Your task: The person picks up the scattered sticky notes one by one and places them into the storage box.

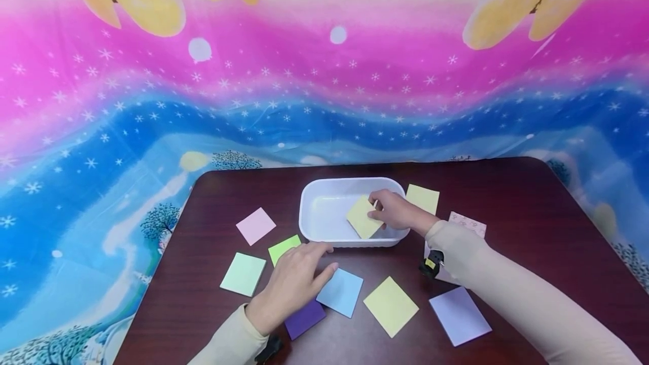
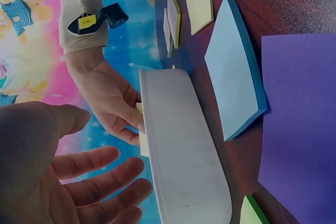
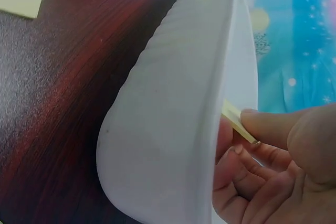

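My right hand pinches a yellow sticky note pad between thumb and fingers, inside the white plastic tub. In the right wrist view the thumb lies on the face of the yellow pad, just within the tub's rim. My left hand holds nothing; its fingers are spread and relaxed near the tub's front edge. Beneath and beside it lie a light green-yellow pad, a blue pad and a dark purple pad. The left wrist view shows the left fingers beside the tub wall.
Around the tub on the dark wood table lie a pink pad, a mint pad, a yellow pad, a lavender pad, another yellow pad and a patterned pink pad. A printed cloth hangs behind.
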A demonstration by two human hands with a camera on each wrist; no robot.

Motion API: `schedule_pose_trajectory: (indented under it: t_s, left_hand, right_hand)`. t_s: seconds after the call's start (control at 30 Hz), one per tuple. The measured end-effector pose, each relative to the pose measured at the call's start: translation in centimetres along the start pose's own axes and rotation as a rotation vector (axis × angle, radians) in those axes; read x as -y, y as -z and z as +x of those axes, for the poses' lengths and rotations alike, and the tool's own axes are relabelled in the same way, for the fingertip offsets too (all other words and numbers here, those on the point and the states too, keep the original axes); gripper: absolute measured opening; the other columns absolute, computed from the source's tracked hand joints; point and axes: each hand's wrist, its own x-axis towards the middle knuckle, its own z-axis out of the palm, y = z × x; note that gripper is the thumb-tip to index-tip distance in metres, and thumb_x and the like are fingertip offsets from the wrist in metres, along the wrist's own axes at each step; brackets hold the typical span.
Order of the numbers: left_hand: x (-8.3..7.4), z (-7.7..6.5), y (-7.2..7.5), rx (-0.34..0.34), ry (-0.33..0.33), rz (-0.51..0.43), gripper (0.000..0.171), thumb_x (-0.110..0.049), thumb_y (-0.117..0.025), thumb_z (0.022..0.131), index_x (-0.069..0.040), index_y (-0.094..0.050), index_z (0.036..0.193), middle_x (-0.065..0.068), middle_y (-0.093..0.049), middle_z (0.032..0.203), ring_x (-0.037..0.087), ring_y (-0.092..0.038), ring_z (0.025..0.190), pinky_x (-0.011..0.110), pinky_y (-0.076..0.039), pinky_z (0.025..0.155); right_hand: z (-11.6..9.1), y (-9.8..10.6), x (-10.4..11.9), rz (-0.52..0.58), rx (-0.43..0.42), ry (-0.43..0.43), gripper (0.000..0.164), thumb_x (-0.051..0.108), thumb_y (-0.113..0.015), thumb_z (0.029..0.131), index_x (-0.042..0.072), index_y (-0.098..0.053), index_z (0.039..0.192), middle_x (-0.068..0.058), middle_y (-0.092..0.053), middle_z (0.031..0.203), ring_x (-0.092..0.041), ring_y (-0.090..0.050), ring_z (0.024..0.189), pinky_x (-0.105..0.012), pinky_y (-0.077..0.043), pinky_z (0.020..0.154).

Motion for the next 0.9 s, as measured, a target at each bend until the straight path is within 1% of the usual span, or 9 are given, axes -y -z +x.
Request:
schedule_pose_trajectory:
  t_s: [0.13, 0.23, 0.33, 0.43, 0.53, 0.63, 0.7, 0.77, 0.9]
  left_hand:
    - [0.01, -0.03, -0.03, -0.003, -0.003, 0.000, 0.032, -0.041, -0.056, 0.090, -0.016, -0.065, 0.107, -0.004, -0.068, 0.100, 0.011, -0.061, 0.088, 0.033, -0.050, 0.074]
    - [0.05, -0.04, -0.09, -0.004, -0.006, 0.000, 0.032, -0.040, -0.056, 0.090, -0.015, -0.065, 0.107, -0.004, -0.068, 0.100, 0.011, -0.062, 0.088, 0.033, -0.050, 0.073]
    - [0.06, -0.04, -0.10, -0.004, -0.005, 0.001, 0.031, -0.040, -0.056, 0.090, -0.016, -0.065, 0.107, -0.004, -0.068, 0.100, 0.010, -0.061, 0.086, 0.032, -0.049, 0.072]
    - [0.07, -0.02, -0.11, -0.006, -0.003, 0.001, 0.031, -0.040, -0.056, 0.090, -0.016, -0.065, 0.106, -0.004, -0.068, 0.100, 0.010, -0.061, 0.085, 0.032, -0.049, 0.072]
    - [0.03, 0.03, -0.05, -0.005, -0.002, 0.000, 0.030, -0.041, -0.056, 0.089, -0.017, -0.065, 0.106, -0.003, -0.069, 0.100, 0.010, -0.061, 0.085, 0.032, -0.049, 0.072]
    - [0.01, 0.07, -0.06, -0.005, -0.003, 0.000, 0.030, -0.041, -0.057, 0.089, -0.016, -0.065, 0.106, -0.003, -0.069, 0.099, 0.010, -0.061, 0.085, 0.033, -0.050, 0.072]
    - [-0.03, 0.08, -0.06, -0.006, -0.003, 0.001, 0.030, -0.041, -0.057, 0.089, -0.017, -0.065, 0.105, -0.004, -0.069, 0.099, 0.010, -0.061, 0.085, 0.033, -0.050, 0.072]
    - [-0.07, 0.07, -0.03, -0.008, -0.003, 0.001, 0.029, -0.041, -0.057, 0.089, -0.018, -0.065, 0.105, -0.004, -0.068, 0.099, 0.010, -0.061, 0.085, 0.033, -0.050, 0.072]
    - [-0.13, 0.08, 0.03, -0.006, -0.003, 0.001, 0.030, -0.042, -0.056, 0.090, -0.018, -0.065, 0.106, -0.005, -0.068, 0.099, 0.009, -0.061, 0.085, 0.032, -0.050, 0.072]
  right_hand:
    - [0.15, 0.01, -0.05, -0.016, 0.023, -0.033, 0.024, 0.010, -0.058, 0.090, -0.004, -0.053, 0.109, -0.011, -0.055, 0.076, -0.023, -0.063, 0.057, -0.030, -0.051, 0.062]
    - [0.16, 0.03, -0.17, -0.029, 0.034, -0.047, 0.037, 0.012, -0.059, 0.090, -0.006, -0.050, 0.121, -0.011, -0.056, 0.077, -0.020, -0.062, 0.057, -0.031, -0.050, 0.063]
    - [0.09, 0.09, -0.20, -0.051, 0.047, -0.067, 0.052, 0.020, -0.059, 0.091, -0.007, -0.045, 0.132, -0.013, -0.060, 0.081, -0.018, -0.062, 0.058, -0.031, -0.050, 0.065]
    - [-0.02, 0.22, -0.05, -0.086, 0.056, -0.076, 0.061, 0.030, -0.058, 0.091, -0.008, -0.042, 0.135, -0.018, -0.063, 0.098, -0.016, -0.062, 0.059, -0.034, -0.050, 0.071]
    - [-0.12, 0.33, 0.13, -0.142, 0.070, -0.082, 0.065, 0.037, -0.055, 0.091, -0.009, -0.041, 0.136, -0.020, -0.063, 0.105, -0.016, -0.063, 0.062, -0.036, -0.048, 0.080]
    - [-0.17, 0.26, 0.20, -0.201, 0.069, -0.057, 0.065, 0.040, -0.054, 0.092, -0.008, -0.044, 0.135, -0.021, -0.061, 0.115, -0.022, -0.064, 0.086, -0.040, -0.045, 0.089]
    - [-0.17, 0.15, 0.12, -0.227, 0.064, -0.036, 0.065, 0.042, -0.053, 0.092, -0.007, -0.046, 0.134, -0.022, -0.057, 0.125, -0.027, -0.059, 0.105, -0.043, -0.042, 0.095]
    - [-0.15, 0.04, -0.01, -0.228, 0.065, -0.025, 0.064, 0.043, -0.053, 0.091, -0.005, -0.048, 0.133, -0.021, -0.053, 0.132, -0.030, -0.052, 0.118, -0.044, -0.039, 0.098]
    - [-0.11, 0.03, -0.26, -0.203, 0.082, -0.029, 0.064, 0.045, -0.053, 0.091, -0.003, -0.048, 0.133, -0.019, -0.057, 0.126, -0.026, -0.057, 0.111, -0.043, -0.042, 0.095]
